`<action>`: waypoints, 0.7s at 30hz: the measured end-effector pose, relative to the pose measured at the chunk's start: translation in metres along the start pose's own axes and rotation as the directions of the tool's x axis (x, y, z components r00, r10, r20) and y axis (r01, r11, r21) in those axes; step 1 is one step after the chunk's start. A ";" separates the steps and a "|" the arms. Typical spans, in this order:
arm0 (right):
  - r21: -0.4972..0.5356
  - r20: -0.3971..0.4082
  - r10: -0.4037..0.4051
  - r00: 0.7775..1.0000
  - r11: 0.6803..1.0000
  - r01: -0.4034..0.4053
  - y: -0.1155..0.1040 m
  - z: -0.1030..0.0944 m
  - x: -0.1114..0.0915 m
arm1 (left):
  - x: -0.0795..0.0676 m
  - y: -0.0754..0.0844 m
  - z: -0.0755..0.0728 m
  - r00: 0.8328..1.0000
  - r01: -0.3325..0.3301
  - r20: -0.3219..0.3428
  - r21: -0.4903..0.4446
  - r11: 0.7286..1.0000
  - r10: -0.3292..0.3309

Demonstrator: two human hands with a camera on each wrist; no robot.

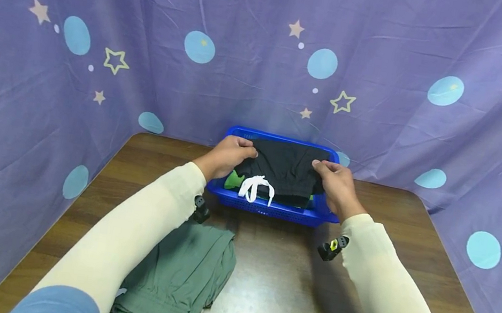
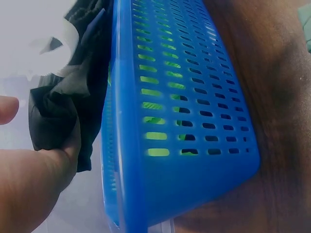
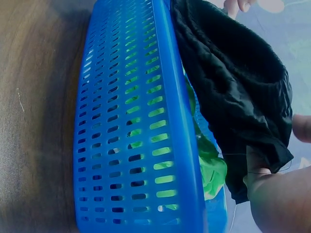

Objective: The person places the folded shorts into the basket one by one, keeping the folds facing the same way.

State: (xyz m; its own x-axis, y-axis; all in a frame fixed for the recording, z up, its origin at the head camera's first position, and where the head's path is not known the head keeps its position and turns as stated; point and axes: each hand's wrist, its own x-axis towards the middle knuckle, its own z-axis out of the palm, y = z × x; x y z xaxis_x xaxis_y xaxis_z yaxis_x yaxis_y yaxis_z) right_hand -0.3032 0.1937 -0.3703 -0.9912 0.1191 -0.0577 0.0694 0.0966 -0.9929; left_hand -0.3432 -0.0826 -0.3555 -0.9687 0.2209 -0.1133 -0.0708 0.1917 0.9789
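Observation:
Black shorts [image 1: 285, 164] with a white drawstring [image 1: 256, 185] stretch between my two hands over a blue plastic basket [image 1: 267, 210]. My left hand [image 1: 228, 156] pinches one side of the shorts between thumb and fingers. At the opposite side, my right hand [image 1: 336, 186] grips the cloth in the same way. In the right wrist view, the black shorts [image 3: 238, 92] hang in a loose fold just above the basket rim [image 3: 182, 111]. Bright green cloth [image 3: 211, 170] lies inside the basket, partly covered by the shorts, and shows through the slotted wall.
Folded grey-green shorts [image 1: 179, 275] lie on the wooden table [image 1: 271, 284] at the front left, partly under my left forearm. A purple curtain [image 1: 263, 7] with stars and dots surrounds the table at the back and sides, close behind the basket.

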 end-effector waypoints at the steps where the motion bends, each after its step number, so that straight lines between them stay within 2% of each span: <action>1: 0.005 0.003 -0.002 1.000 1.000 0.002 0.000 0.000 0.000 | 0.000 0.000 0.000 1.000 -0.005 -0.007 0.006 1.000 0.005; 5: -0.015 0.014 -0.010 1.000 1.000 0.011 0.002 0.001 0.001 | 0.004 -0.005 0.000 0.999 -0.025 -0.037 0.041 0.999 0.027; 9: -0.045 0.039 0.003 0.999 0.999 -0.002 0.006 0.001 0.002 | 0.009 -0.012 -0.001 0.999 -0.028 -0.040 0.054 0.998 0.031; 14: -0.070 0.090 0.061 0.994 0.996 -0.054 0.008 0.000 0.001 | 0.009 -0.016 0.002 0.999 -0.024 -0.026 0.050 0.998 0.025; 18: -0.096 0.117 0.115 0.986 0.990 -0.104 0.010 0.000 0.002 | 0.006 -0.019 0.004 0.999 -0.024 -0.023 0.072 0.997 0.026; 21: -0.109 0.128 0.143 0.981 0.986 -0.129 0.014 -0.002 0.003 | 0.004 -0.021 0.004 1.000 -0.002 -0.001 0.102 0.995 0.002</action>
State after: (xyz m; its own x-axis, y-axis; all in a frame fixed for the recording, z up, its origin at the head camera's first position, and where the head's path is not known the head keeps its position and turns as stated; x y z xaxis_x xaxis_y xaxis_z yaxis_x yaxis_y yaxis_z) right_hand -0.3049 0.1970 -0.3838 -0.9773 0.0041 -0.2119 0.2089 0.1877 -0.9598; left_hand -0.3447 -0.0816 -0.3768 -0.9690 0.2204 -0.1112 -0.0444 0.2874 0.9568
